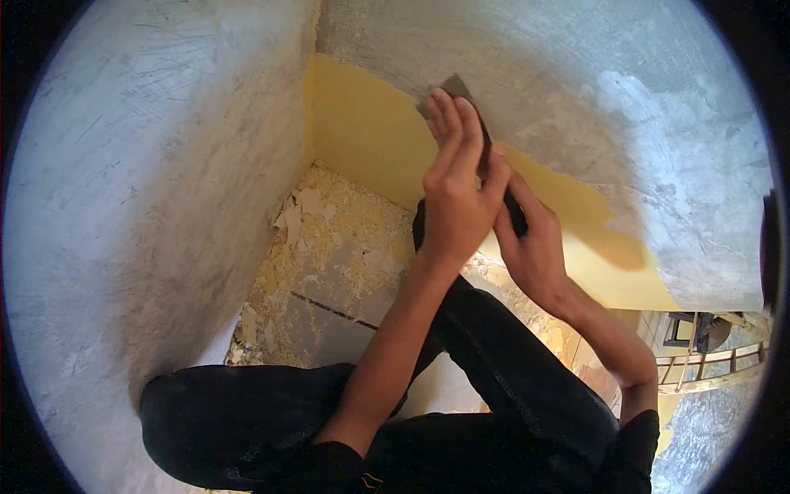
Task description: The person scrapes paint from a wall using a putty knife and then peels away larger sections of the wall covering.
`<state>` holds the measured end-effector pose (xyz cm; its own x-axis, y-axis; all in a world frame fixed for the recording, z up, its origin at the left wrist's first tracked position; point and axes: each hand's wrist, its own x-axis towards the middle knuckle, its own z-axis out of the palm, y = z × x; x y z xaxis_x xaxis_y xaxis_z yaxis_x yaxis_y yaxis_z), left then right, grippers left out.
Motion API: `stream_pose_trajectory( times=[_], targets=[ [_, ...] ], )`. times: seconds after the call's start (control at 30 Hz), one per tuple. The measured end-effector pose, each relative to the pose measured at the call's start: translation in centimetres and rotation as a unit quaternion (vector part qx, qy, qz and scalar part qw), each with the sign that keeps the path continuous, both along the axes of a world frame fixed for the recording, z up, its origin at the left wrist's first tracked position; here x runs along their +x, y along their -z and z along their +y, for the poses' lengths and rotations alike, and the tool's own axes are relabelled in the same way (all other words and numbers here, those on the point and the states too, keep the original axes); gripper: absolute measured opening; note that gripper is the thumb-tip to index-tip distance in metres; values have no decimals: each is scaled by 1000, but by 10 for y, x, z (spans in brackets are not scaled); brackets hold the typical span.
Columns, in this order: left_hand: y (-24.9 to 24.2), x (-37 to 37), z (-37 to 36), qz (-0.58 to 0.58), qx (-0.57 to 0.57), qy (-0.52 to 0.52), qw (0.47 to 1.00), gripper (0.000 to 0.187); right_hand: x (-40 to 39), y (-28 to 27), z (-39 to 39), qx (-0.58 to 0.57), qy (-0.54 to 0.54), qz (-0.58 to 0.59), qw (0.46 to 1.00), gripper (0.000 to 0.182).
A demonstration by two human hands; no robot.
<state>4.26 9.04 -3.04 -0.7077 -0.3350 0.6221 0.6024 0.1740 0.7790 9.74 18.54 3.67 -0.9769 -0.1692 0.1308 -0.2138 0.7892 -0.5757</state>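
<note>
Grey walls (559,74), yellow lower layer (362,115) (ragged-edged); grey floor (329,337), pale flakes (309,202) scattered

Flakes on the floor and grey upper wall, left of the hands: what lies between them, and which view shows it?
Between the flakes and the grey upper wall lies a band of yellow coating; the head view shows it.

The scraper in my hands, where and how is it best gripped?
Probably by its dark handle, from the lower right: that narrow end slants down that way, while the thin, flat blade points up and left along the wall.
</note>
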Motion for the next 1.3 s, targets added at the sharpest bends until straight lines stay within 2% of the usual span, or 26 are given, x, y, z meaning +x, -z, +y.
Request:
stream_pose_trajectory(
  times=[0.1, 0.13, 0.27, 0.4, 0.5, 0.53, 0.63, 0.67, 0.83, 0.9, 1.03, 1.07, 1.17, 1.23, 1.3],
  targets=[
    [-8, 8, 12, 4, 11, 13, 1000, 56, 12, 0, 7, 18, 3, 49, 999, 42],
    [-7, 10, 12, 3, 15, 27, 1000, 56, 13, 0, 10, 4, 31, 14, 999, 43],
    [0, -5, -1, 13, 6, -1, 1000, 56, -5, 4, 2, 28, -29, 56, 998, 42],
    [-1, -6, -6, 2, 5, 6, 1000, 56, -4, -1, -5, 9, 1, -4, 1000, 39],
    [-4, 7, 4, -3, 10, 37, 999, 58, 11, -4, 2, 18, 15, 11, 1000, 40],
    [-4, 8, 5, 7, 14, 46, 999, 60, 10, -2, 4, 32, -4, 57, 998, 42],
    [1, -1, 1, 14, 7, 17, 1000, 58, 2, -1, -2, 1, 14, 6, 1000, 43],
    [4, -7, -5, 8, -17, -4, 1000, 57, -5, 0, -7, 18, -23, 33, 999, 42],
    [4, -10, -11, 8, -7, -11, 1000, 58, -8, 3, -11, 3, -37, 48, 998, 39],
    [0, 0, -2, -5, -6, 20, 1000, 60, 3, -2, -5, 10, -2, 15, 1000, 40],
    [1, 1, 3, 16, 16, 28, 999, 61, 0, 5, 1, 29, -6, 58, 998, 42],
    [5, -4, 0, 13, -2, 5, 1000, 62, -2, 5, -3, 49, -21, 82, 995, 40],
    [7, -15, -20, 7, -8, 4, 1000, 62, -11, 3, -19, 48, -32, 59, 997, 37],
    [2, -6, -15, 0, 14, 13, 1000, 62, -6, 1, -14, 50, -47, 85, 994, 33],
    [2, 0, -2, 13, 15, 32, 999, 62, 7, -2, -2, 71, -13, 47, 996, 36]
  ],
)
